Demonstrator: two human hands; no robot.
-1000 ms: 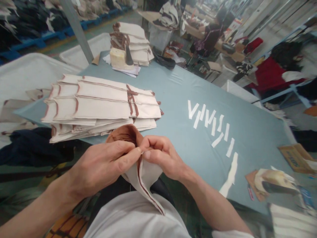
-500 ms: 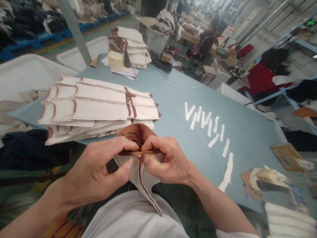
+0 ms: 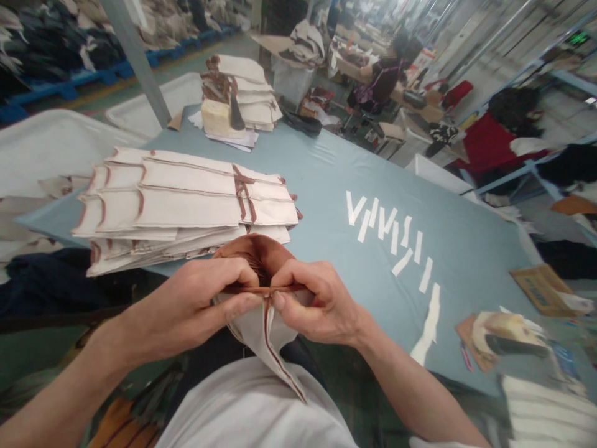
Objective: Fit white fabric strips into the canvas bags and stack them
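Close to my body, over the near table edge, I hold a cream fabric piece [image 3: 252, 320] with a brown lining and brown seam edging; it looks like a sewn pouch or bag. My left hand [image 3: 209, 298] pinches its brown-trimmed rim, thumb in front and fingers inside. Right beside it, my right hand [image 3: 310, 302] pinches the same rim at the seam. The brown inside [image 3: 270, 249] gapes open behind my fingers. A tapered cream flap with a dark brown line hangs toward my shirt.
Stacked cream pieces with brown edging [image 3: 186, 193] lie on the blue table [image 3: 321, 174] at left. White strips [image 3: 395, 236] are scattered to the right. Farther back stand another stack [image 3: 254, 93] and a yellowish block [image 3: 217, 116]. A cardboard box [image 3: 536, 289] sits at the right edge.
My left thumb has come down onto the front of the rim, closing the pinch. My right hand keeps its grip at the seam. The view has shifted slightly.
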